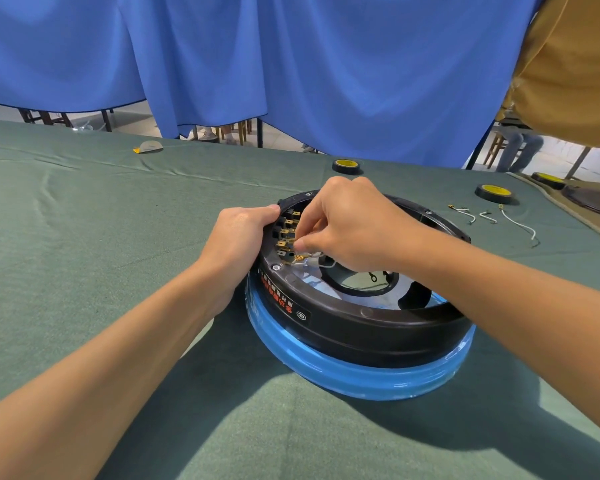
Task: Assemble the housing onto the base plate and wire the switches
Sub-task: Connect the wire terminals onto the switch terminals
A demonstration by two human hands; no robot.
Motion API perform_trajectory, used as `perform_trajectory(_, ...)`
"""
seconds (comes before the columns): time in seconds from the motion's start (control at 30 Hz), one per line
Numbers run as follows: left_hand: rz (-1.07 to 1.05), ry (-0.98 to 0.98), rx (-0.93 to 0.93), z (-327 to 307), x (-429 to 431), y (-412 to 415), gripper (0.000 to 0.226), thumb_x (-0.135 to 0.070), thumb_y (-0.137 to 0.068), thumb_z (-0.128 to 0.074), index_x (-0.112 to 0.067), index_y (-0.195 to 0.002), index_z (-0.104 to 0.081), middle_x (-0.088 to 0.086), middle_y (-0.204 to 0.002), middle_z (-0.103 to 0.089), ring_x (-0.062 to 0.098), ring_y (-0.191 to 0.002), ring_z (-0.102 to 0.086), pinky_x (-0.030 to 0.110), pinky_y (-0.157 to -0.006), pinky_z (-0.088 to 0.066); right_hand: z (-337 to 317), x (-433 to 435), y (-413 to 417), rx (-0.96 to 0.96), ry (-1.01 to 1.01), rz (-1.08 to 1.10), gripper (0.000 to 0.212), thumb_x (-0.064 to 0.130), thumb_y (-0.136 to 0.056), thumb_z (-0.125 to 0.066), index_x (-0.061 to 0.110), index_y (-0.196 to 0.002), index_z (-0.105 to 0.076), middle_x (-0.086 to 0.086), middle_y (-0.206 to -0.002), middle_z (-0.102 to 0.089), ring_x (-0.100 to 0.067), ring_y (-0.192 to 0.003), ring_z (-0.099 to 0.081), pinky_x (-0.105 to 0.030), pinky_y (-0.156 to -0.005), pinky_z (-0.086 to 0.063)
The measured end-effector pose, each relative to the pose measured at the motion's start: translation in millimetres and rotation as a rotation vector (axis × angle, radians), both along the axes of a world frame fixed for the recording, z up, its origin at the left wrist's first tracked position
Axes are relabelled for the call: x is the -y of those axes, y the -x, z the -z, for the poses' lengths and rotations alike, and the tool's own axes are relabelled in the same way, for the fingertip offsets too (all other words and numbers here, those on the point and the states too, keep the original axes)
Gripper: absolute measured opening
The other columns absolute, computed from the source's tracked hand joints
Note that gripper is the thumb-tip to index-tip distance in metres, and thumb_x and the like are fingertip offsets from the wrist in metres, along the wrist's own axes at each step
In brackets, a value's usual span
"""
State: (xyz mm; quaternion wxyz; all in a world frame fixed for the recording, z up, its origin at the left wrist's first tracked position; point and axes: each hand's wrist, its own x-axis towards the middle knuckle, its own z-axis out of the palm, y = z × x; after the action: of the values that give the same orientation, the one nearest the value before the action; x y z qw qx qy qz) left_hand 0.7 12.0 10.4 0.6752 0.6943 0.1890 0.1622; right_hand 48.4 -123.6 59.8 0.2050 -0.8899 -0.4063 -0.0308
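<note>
At frame centre, the left hand [243,233] grips the housing [361,327] by its rim, steadying it on the blue base plate [361,379], while the right hand [354,230] pinches a connector [291,240] onto the switch terminals [286,223].

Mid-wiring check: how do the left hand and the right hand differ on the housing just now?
The left hand grips the black housing at its outer rim; the right hand reaches inside the ring. The left hand holds the housing itself, while the right hand pinches a brass wire connector at the switch terminals. Both work at the housing's left side, close together.
</note>
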Motion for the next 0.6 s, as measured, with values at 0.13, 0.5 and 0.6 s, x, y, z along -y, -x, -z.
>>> perform_trajectory(0.13, 0.011, 0.002, -0.005, 0.8, -0.9, -0.6, 0.028, -0.028, -0.093, -0.057, -0.011, -0.075, -0.071, 0.007, -0.063, -0.067, 0.018, -0.05, -0.062, 0.026, -0.055, -0.045, -1.0, -0.4, -1.3, 0.006, 0.0, -0.008, 0.009, 0.024, -0.081, -0.078, 0.017, -0.085, -0.079, 0.012, -0.062, -0.06, -0.01, -0.076, -0.065, -0.025, -0.071, -0.052)
perform_trajectory(0.5, -0.002, -0.029, -0.004, 4.1, -2.4, -5.1, 0.032, -0.031, -0.091, -0.058, -0.003, -0.085, -0.074, 0.01, -0.069, -0.07, 0.024, -0.063, -0.064, 0.037, -0.073, -0.046, 0.0, -1.4, -1.2, -0.019, -0.024, 0.014, 0.008, 0.024, -0.082, -0.076, 0.018, -0.085, -0.079, 0.006, -0.07, -0.066, -0.014, -0.084, -0.064, -0.03, -0.078, -0.054)
perform_trajectory(0.6, -0.012, -0.022, 0.008, 4.7, -0.9, -5.2, 0.03, -0.031, -0.09, -0.058, -0.007, -0.078, -0.073, 0.011, -0.069, -0.07, 0.024, -0.064, -0.064, 0.036, -0.072, -0.046, 1.1, -4.1, -0.4, -0.012, -0.023, 0.031, 0.009, 0.025, -0.082, -0.076, 0.017, -0.086, -0.078, -0.002, -0.081, -0.07, -0.019, -0.087, -0.063, -0.035, -0.08, -0.055)
